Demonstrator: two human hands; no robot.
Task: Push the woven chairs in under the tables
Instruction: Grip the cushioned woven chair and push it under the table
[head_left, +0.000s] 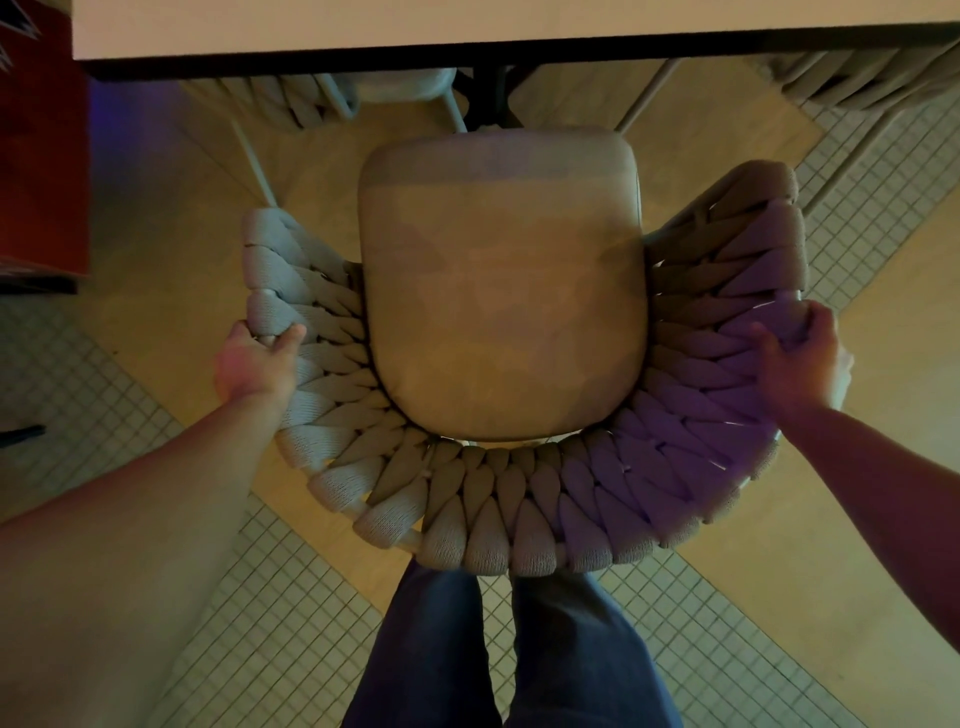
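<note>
A woven chair (483, 519) with a thick braided rope back and a beige seat cushion (501, 291) stands right below me, facing a light table (467, 31) at the top. The cushion's front edge lies just short of the table's dark edge. My left hand (254, 361) grips the left side of the curved rope back. My right hand (802, 356) grips the right side of it. My legs stand directly behind the chair.
Two more woven chairs (291, 104) (862, 78) sit partly under the table at top left and top right. A dark table post (491, 93) stands ahead of the cushion. A red panel (41, 156) is at the left. The floor mixes small tiles and wood.
</note>
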